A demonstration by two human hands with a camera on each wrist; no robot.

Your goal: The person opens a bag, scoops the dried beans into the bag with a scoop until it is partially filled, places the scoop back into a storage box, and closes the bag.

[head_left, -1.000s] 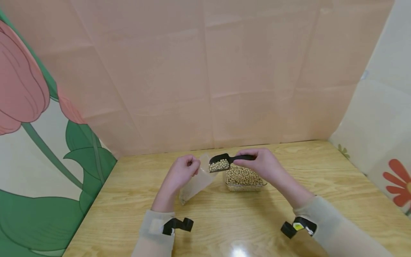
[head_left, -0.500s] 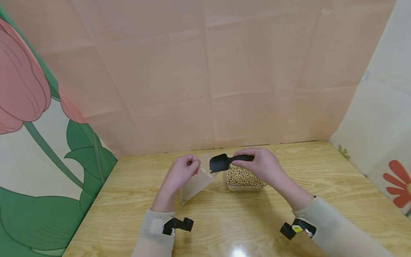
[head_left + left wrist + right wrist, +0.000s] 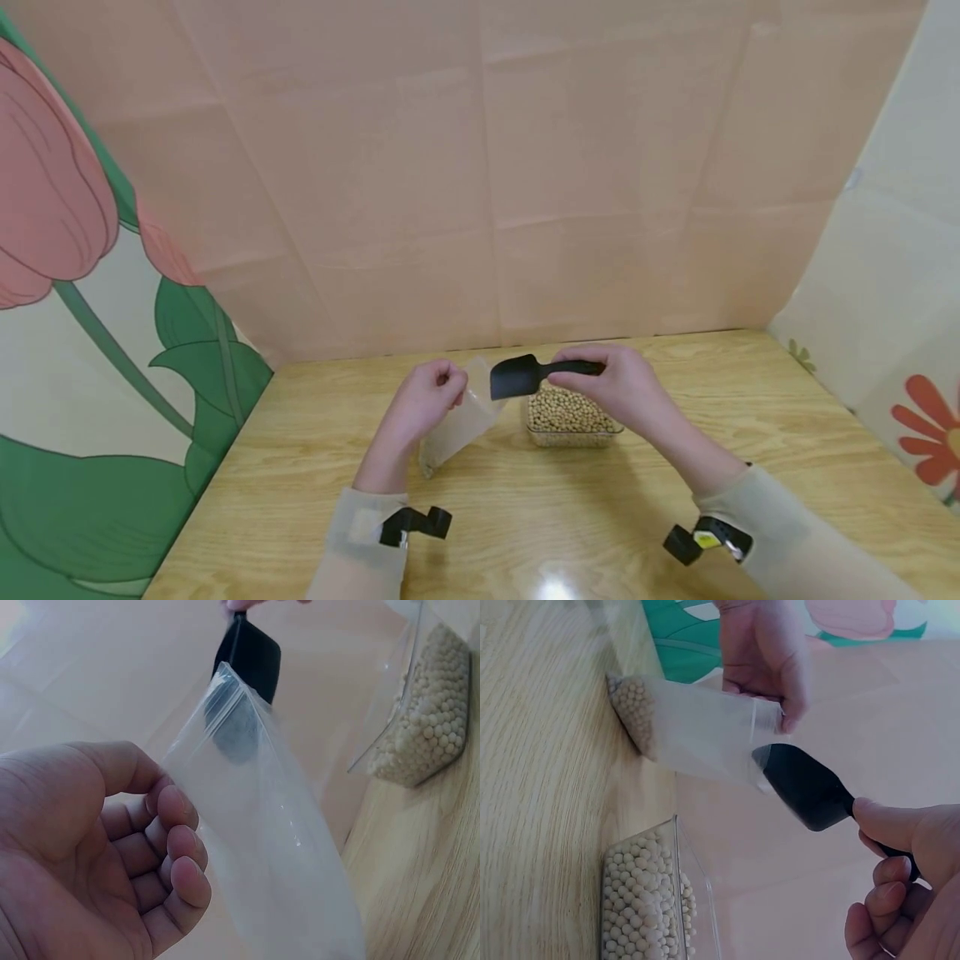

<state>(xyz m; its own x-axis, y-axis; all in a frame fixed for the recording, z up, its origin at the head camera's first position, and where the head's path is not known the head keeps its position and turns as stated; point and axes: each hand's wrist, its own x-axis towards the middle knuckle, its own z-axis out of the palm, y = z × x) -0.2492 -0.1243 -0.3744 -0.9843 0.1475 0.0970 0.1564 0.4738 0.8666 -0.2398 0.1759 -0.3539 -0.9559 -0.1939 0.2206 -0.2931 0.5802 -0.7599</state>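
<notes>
My left hand (image 3: 433, 398) pinches the top edge of a translucent zip bag (image 3: 277, 855), its fingers curled. In the right wrist view a small heap of pale round beans (image 3: 634, 712) lies in the bottom of the bag, which stands tilted on the table. My right hand (image 3: 611, 383) grips the handle of a black scoop (image 3: 806, 787) between thumb and fingers. The scoop's blade is tipped over, and its tip sits inside the bag's mouth. No beans show on the scoop's visible face. Just right of the bag, a clear plastic box (image 3: 573, 437) holds many of the same beans.
The box stands on the wood-grain table (image 3: 525, 517), below my right hand. A pink sheet (image 3: 480, 208) hangs behind the table's far edge. A wall panel with painted tulips (image 3: 60, 192) rises on the left, and a flowered white one (image 3: 885, 333) on the right.
The scoop held beans face up a second ago. My right hand has turned it over at the bag's mouth, and the beans are gone from it. My left hand has stayed put.
</notes>
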